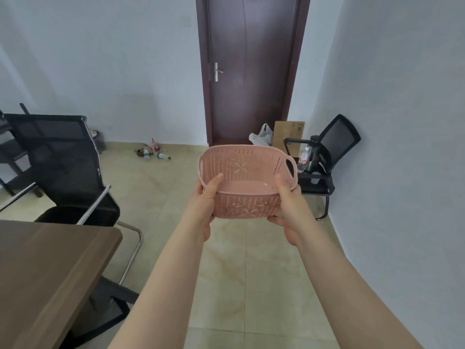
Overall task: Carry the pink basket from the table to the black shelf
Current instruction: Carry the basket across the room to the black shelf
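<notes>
The pink basket [245, 170] is a perforated plastic tub with flower cutouts and an oval handle hole on its right end. It is empty and held in the air over the tiled floor, in front of me at arm's length. My left hand [205, 207] grips its near left corner, thumb over the rim. My right hand [289, 207] grips its near right corner, thumb on the rim and fingers under the base. The brown table [50, 268] is at the lower left, apart from the basket. No black shelf is in view.
A black mesh chair [63, 167] stands by the table's far end. Another black chair [327, 157] against the right wall holds bottles. A dark closed door [251, 71] is straight ahead, with a white bag [263, 137] and cardboard [288, 134] at its foot. Bottles [153, 151] lie on the floor.
</notes>
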`<state>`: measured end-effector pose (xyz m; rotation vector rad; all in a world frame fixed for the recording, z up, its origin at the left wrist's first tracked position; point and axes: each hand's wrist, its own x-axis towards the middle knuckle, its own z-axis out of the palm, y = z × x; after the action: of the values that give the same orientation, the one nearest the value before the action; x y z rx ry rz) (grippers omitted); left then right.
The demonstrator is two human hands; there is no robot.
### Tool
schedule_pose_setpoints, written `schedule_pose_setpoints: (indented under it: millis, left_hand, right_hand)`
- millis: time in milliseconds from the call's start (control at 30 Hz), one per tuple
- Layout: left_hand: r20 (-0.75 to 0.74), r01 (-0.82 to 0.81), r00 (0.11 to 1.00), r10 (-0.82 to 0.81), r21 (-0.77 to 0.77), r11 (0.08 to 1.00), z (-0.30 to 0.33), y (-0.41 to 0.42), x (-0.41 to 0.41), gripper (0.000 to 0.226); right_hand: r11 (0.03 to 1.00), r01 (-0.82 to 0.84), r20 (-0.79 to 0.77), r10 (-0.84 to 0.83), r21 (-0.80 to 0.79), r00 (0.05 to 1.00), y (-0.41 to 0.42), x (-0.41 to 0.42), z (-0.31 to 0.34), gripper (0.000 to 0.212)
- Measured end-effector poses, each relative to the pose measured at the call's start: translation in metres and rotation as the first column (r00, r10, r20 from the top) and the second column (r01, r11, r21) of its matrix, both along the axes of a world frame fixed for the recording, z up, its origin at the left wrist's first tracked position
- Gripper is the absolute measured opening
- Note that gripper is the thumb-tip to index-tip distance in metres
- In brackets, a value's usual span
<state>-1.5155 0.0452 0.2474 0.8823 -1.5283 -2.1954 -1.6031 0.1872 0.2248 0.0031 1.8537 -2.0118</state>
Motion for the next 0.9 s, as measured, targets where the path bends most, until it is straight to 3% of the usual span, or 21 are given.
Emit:
schedule_pose_setpoints:
  millis: [333,900]
  left_hand:
    - [-0.013,-0.034,0.999,0.035,0.024,0.999,-0.013,-0.070,-0.127,0.033]
    - [-0.007,-0.083,0.996,0.084,0.047,0.995,-0.006,-0.276,-0.362,0.035]
  right_hand:
    - [0.999,-0.037,-0.026,0.037,-0.001,0.999,-0.071,-0.130,-0.005,0.069]
    - [0.990,-0.141,-0.046,0.140,-0.022,0.989,-0.283,-0.366,0.013,0.051]
